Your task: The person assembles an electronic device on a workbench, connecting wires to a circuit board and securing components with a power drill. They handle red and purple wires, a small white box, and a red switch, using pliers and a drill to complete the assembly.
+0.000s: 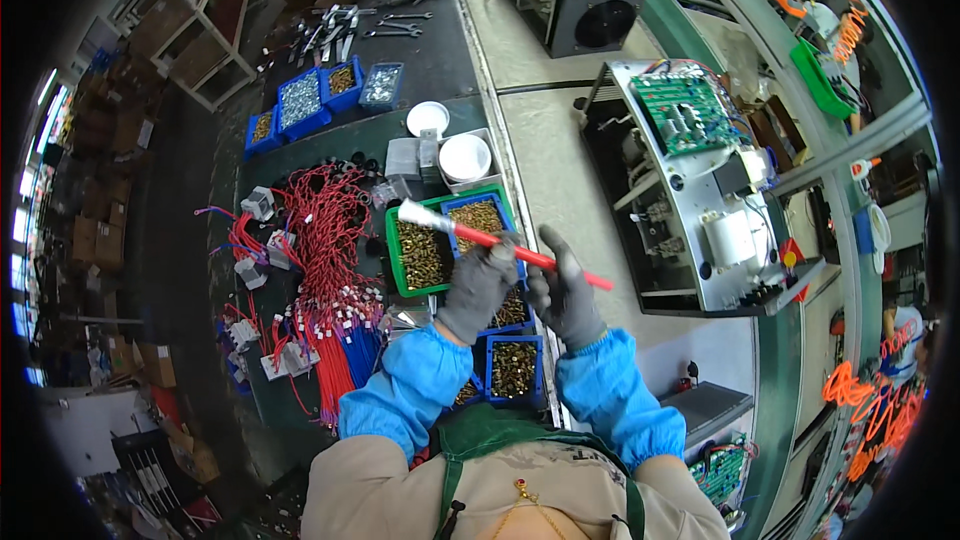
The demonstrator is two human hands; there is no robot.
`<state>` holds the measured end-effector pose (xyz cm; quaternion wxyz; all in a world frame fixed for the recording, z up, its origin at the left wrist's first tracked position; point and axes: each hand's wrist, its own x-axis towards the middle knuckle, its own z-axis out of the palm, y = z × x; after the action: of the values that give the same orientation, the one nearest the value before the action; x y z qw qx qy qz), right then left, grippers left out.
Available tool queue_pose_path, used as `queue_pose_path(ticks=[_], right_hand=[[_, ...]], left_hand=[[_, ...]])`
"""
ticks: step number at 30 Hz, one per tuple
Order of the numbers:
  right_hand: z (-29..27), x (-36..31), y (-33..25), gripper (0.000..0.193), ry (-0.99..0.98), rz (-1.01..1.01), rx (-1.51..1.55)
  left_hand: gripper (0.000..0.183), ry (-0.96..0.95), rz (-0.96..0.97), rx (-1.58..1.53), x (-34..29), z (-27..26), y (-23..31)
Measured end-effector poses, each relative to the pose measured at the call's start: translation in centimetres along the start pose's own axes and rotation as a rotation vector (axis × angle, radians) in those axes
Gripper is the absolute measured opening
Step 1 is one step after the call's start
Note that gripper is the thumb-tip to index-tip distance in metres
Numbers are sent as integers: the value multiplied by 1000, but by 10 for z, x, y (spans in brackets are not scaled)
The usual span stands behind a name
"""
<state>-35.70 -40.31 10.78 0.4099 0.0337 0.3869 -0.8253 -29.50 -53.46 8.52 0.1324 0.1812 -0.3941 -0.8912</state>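
A brush with a red handle and pale bristles lies slantwise across my chest-level view, its bristle end up and left. My left hand, in a grey glove, is closed around the handle near its middle. My right hand, also gloved in grey, is behind the handle's lower end with thumb and fingers apart; whether it touches the handle is hard to tell. Under the bristles is a green bin holding brass-coloured fasteners. Blue bins of similar parts sit below and beside my left hand.
Red twisted wire bundles cover the bench to the left. White round tubs, more blue bins and wrenches lie farther off. Right of me stands an open metal chassis with a green circuit board; another unit stands beyond.
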Motion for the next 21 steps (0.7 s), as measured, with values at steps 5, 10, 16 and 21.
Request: queue_pose_path(ticks=[5,10,16,21], right_hand=[[28,72,-21,37,47,-322,-389],[22,150,-26,28,-132,-168,-702],[44,205,-7,26,-24,-57,-909],[17,226,0,30,232,30,-507]], left_hand=[[44,-28,103,525,18,-45,26],[52,238,260,1810,76,-92,28],[50,205,188,1995,103,-99,23],[54,170,120,1972,97,-95,30]])
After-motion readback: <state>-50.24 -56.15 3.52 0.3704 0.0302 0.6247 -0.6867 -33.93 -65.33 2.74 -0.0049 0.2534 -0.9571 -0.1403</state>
